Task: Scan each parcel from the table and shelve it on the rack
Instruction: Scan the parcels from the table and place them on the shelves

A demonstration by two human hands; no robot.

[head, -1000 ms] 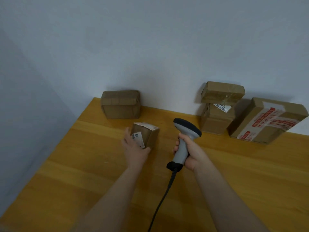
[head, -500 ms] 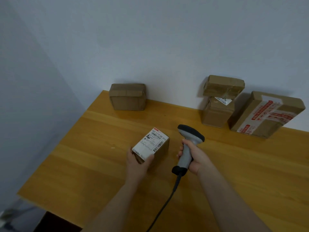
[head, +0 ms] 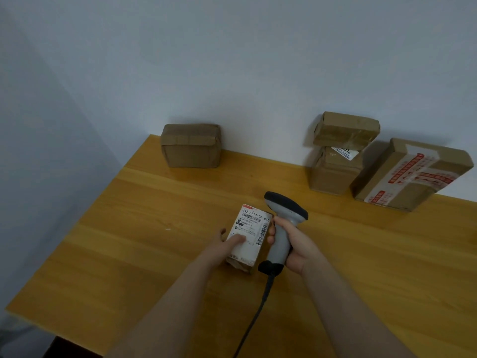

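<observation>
My left hand (head: 227, 244) grips a small brown parcel (head: 254, 228) above the wooden table (head: 129, 241), its white barcode label facing up at me, my thumb across the label. Right beside it my right hand (head: 294, 246) is closed around the handle of a grey and black barcode scanner (head: 284, 215), whose head sits just above and to the right of the label. The scanner's black cable (head: 258, 311) runs down toward me.
A taped brown parcel (head: 191, 146) stands against the wall at the back left. At the back right two stacked parcels (head: 338, 153) and a larger box with red and white tape (head: 413, 174) lean on the wall. The table's left edge drops off.
My left hand has lifted the small parcel, turned its label upward and brought it closer to me, next to the scanner. The right hand has moved the scanner close beside the parcel.
</observation>
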